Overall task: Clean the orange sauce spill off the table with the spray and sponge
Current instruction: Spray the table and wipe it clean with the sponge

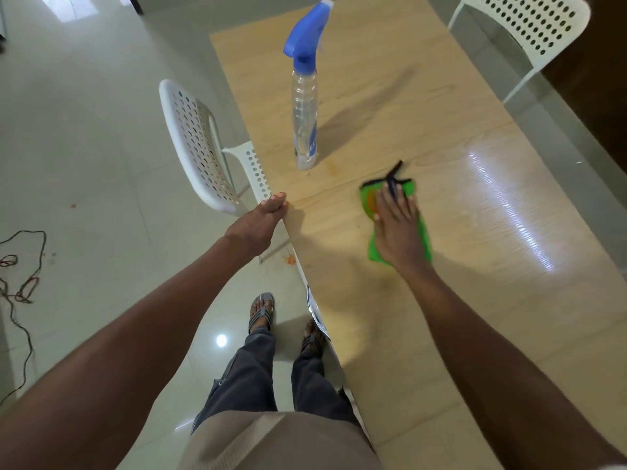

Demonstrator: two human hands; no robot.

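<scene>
A green sponge cloth [422, 228] with a black loop lies flat on the light wooden table [475, 300]. My right hand [398, 228] presses on it with straight fingers. An orange stain shows on the cloth beside my fingers. A faint orange smear [333, 168] marks the table near the base of the spray bottle [305, 106], a clear bottle with a blue trigger head that stands upright beyond the cloth. My left hand [261, 220] rests on the table's left edge, fingers straight.
A white perforated chair [200, 147] stands against the table's left side, another chair [529, 25] at the far right. Orange drops [290, 259] lie on the tiled floor under the table edge. A dark cable [17, 266] lies on the floor at the left.
</scene>
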